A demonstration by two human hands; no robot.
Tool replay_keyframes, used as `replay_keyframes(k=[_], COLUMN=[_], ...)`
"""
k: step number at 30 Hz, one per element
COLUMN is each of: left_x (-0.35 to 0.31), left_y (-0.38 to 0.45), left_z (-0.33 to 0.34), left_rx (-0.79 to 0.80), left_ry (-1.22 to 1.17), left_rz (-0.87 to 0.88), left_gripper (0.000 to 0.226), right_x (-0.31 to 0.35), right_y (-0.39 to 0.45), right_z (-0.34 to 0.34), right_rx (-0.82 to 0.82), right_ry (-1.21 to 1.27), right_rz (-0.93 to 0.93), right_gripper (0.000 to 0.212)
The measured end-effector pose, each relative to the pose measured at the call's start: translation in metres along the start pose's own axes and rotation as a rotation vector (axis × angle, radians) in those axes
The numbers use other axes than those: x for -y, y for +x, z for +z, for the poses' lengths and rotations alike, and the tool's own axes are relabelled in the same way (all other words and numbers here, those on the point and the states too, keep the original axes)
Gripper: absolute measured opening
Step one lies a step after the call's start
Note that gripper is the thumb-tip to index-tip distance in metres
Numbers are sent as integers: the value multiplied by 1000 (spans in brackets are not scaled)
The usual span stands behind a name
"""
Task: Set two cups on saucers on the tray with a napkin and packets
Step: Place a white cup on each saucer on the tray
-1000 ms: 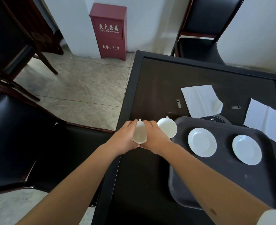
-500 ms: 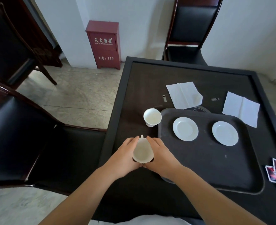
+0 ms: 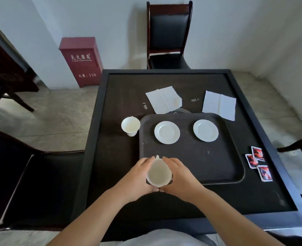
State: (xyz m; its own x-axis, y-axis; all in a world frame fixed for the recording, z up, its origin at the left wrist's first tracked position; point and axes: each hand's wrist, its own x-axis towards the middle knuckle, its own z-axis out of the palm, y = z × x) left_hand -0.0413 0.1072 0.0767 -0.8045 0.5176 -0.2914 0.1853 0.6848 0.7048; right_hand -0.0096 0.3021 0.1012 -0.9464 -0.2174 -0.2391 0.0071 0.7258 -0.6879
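Both our left hand (image 3: 137, 176) and right hand (image 3: 179, 175) cup the white cup (image 3: 158, 174) near the tray (image 3: 199, 162); likely light, rigid, breakable, so we grip its walls.

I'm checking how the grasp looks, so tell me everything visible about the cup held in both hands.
The held cup is a plain white cup, ceramic by its look, upright with its empty mouth facing the camera. A small handle nub shows at its far rim. The left hand and right hand cup its sides, fingers curled round it. It appears over the near left corner of the dark tray; whether it rests on anything cannot be told.
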Motion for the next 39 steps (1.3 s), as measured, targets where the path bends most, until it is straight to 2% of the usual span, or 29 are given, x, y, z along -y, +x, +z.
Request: replay_keyframes(k=[6, 20, 25, 29, 39], left_x=[-49, -148, -167, -174, -158], left_y=[28, 122, 154, 183, 251], left_z=[32, 99, 111, 109, 98], left_rx=[9, 12, -27, -24, -34], left_ry=[21, -36, -61, -77, -98], left_rz=[-6, -80, -106, -113, -114], left_gripper=[102, 96, 94, 92, 93], right_x=[-52, -176, -207, -223, -243], right_y=[-26, -31, -13, 8, 69], right_z=[-39, -136, -161, -175, -195], right_rx=[14, -15, 13, 11, -3], right_ry=[37, 30, 59, 44, 79], right_rz=[25, 26, -11, 3, 74], right_gripper=[95, 97, 93, 98, 95])
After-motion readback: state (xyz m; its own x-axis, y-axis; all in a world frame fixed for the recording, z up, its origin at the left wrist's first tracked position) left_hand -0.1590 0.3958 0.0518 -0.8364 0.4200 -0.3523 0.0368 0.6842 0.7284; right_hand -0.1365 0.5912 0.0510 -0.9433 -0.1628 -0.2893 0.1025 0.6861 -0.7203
